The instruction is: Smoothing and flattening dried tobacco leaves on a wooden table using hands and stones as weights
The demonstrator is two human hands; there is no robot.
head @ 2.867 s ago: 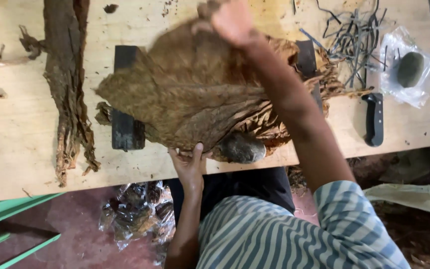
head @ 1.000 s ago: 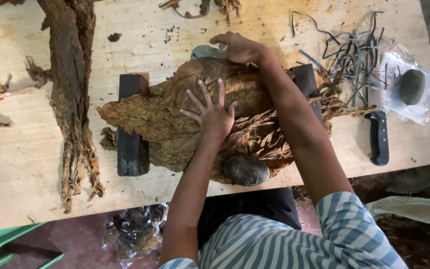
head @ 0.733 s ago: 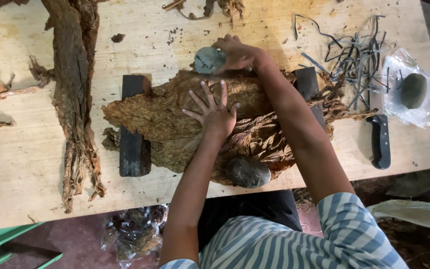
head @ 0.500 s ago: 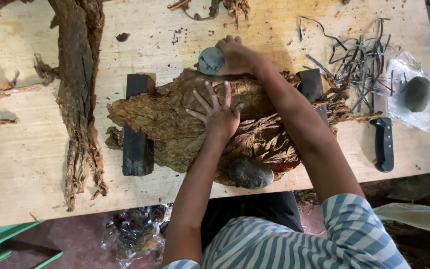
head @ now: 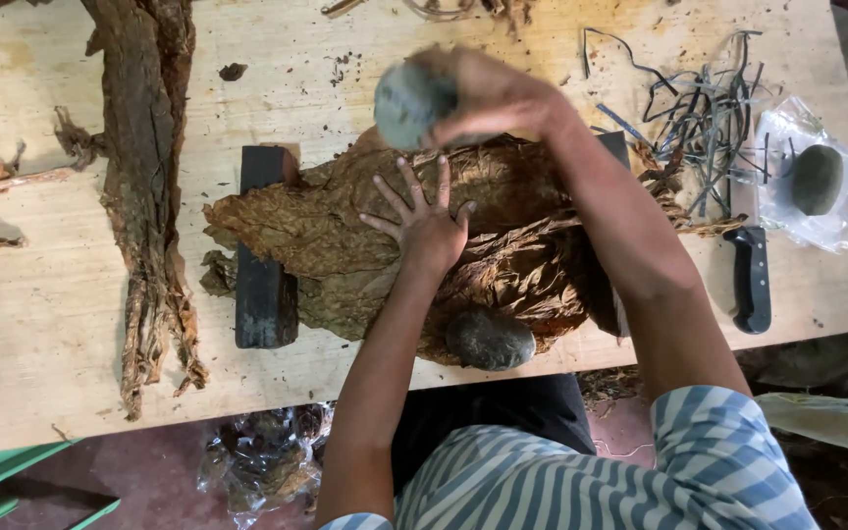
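A stack of large brown dried leaves [head: 345, 231] lies on the wooden table [head: 41, 324], across two dark blocks [head: 265, 285]. My left hand [head: 422, 221] presses flat on top of the stack with the fingers spread. My right hand [head: 488, 93] holds a grey rounded stone [head: 406, 101] above the far edge of the leaves; hand and stone are blurred. A second grey stone [head: 489, 340] rests on the near edge of the stack, close to the table's front edge.
A long heap of dark dried leaves [head: 144, 186] runs down the left of the table. On the right lie a tangle of leaf stems [head: 709, 113], a black-handled knife [head: 753, 275] and a stone on clear plastic [head: 817, 180]. A plastic bag [head: 262, 456] sits on the floor.
A big leaf that my right hand held up has been laid on the stack. My left hand came up to press it flat. My right hand picked up the grey stone and lifted it.
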